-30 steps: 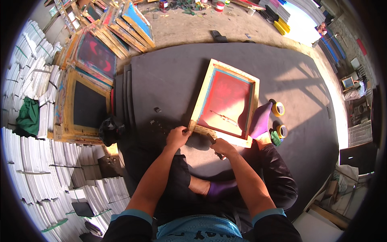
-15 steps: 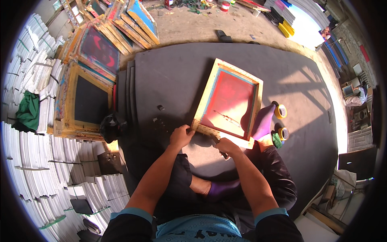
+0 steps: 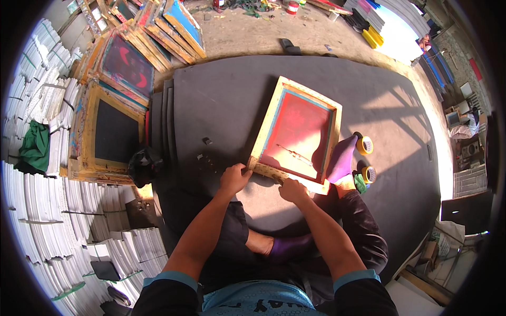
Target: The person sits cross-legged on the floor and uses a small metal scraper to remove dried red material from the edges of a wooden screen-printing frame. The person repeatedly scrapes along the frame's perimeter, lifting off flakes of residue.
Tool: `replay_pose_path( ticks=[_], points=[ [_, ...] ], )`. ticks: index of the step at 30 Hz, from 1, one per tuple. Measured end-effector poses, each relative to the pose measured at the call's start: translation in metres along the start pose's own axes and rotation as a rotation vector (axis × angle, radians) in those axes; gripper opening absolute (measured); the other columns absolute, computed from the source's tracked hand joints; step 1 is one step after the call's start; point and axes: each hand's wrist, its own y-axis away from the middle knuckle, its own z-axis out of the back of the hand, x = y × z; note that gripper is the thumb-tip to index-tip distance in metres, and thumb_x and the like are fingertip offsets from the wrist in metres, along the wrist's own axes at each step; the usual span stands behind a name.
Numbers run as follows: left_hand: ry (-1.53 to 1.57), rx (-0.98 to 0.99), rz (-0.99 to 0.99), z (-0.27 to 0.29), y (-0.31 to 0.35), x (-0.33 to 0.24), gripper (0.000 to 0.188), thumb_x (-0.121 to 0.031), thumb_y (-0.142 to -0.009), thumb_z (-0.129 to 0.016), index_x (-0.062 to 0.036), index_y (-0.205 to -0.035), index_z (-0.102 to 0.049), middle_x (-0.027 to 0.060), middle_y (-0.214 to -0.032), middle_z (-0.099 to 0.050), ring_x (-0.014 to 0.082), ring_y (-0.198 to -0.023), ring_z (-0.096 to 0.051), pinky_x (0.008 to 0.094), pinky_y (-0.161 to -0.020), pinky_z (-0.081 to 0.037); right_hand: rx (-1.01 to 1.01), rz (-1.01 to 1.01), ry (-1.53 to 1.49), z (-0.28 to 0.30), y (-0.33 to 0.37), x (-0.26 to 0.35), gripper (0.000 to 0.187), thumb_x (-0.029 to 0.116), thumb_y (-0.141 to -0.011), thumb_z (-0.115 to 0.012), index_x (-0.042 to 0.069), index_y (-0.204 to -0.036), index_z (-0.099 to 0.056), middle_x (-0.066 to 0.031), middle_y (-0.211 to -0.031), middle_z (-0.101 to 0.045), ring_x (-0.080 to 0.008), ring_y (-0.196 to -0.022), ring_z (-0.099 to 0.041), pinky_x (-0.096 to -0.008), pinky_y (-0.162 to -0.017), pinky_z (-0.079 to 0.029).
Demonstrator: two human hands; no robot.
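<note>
A wooden screen-printing frame [image 3: 258, 158] with red mesh and a blue inner border leans tilted in front of me, my purple-socked foot [image 3: 342, 159] against its right side. My left hand [image 3: 234, 180] is closed on its near left corner, thumb and fingers pinching the wood. At the middle of the near rail, my right hand [image 3: 292, 190] is wrapped round a dark hand tool that looks like pliers, mostly covered by the fingers. The tool's dark tip meets the rail. Small dark bits [image 3: 207, 141] lie on the mat to the left.
Under me spreads a dark grey mat [image 3: 221, 95]. Two yellow tape rolls [image 3: 365, 145] stand right of my foot, beside a green cloth [image 3: 360, 183]. More printing frames [image 3: 117, 126] lean at the left, near a black plastic bag [image 3: 146, 166] and stacked white sheets [image 3: 42, 210].
My right hand has turned and shifted slightly left, so the tool's dark handles no longer show below it. The left hand keeps its hold on the corner.
</note>
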Motion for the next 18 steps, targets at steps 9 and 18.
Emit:
replay_pose_path(
  ticks=[9, 18],
  points=[
    [0.017, -0.020, 0.005, -0.005, 0.000, 0.004, 0.042, -0.041, -0.088, -0.073, -0.0063, -0.113, -0.072, 0.0145, -0.095, -0.076, 0.0334, -0.094, -0.073, 0.0445, -0.080, -0.058, -0.160, 0.128, 0.104, -0.038, 0.003, -0.013, 0.042, 0.034, -0.093, -0.057, -0.002, -0.113, -0.068, -0.0279, -0.107, -0.071, -0.0421, -0.103, -0.070, -0.0517, -0.095, -0.053],
    [0.134, -0.027, -0.012, -0.006, 0.003, 0.008, 0.041, -0.039, -0.088, -0.074, -0.0051, -0.111, -0.074, 0.0166, -0.098, -0.076, 0.0322, -0.093, -0.074, 0.0427, -0.081, -0.058, -0.268, 0.089, -0.193, -0.053, 0.004, -0.019, 0.030, 0.030, -0.097, -0.053, 0.008, -0.114, -0.066, -0.0185, -0.118, -0.071, -0.0411, -0.106, -0.068, -0.0508, -0.092, -0.054]
  ],
)
